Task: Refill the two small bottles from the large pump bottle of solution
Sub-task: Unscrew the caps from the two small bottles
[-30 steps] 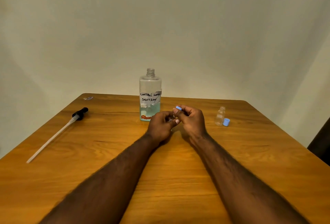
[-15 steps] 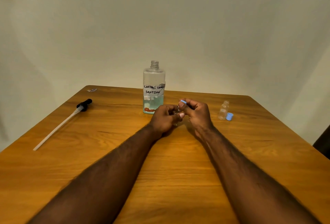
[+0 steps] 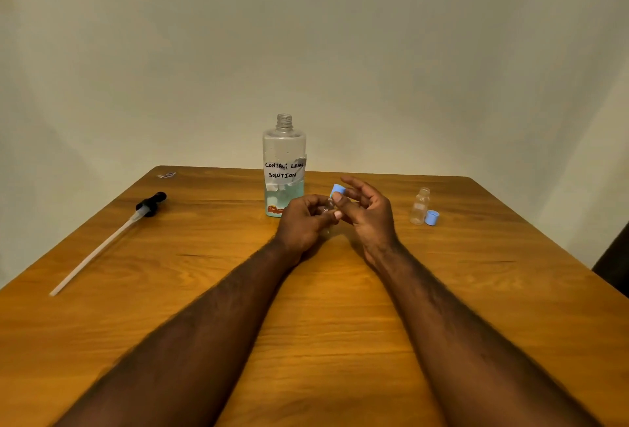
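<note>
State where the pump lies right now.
In the head view, the pump lies flat on the left side of the table, well left of the large bottle, black head farthest away, tube slanting toward the near-left edge.

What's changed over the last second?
The right hand has spread its outer fingers while thumb and forefinger keep pinching the blue cap, which now looks tilted, perhaps just off the neck of the small bottle; I can't be sure. The left hand still holds that bottle. The large bottle, pump, second small bottle and loose cap stayed put.
</note>
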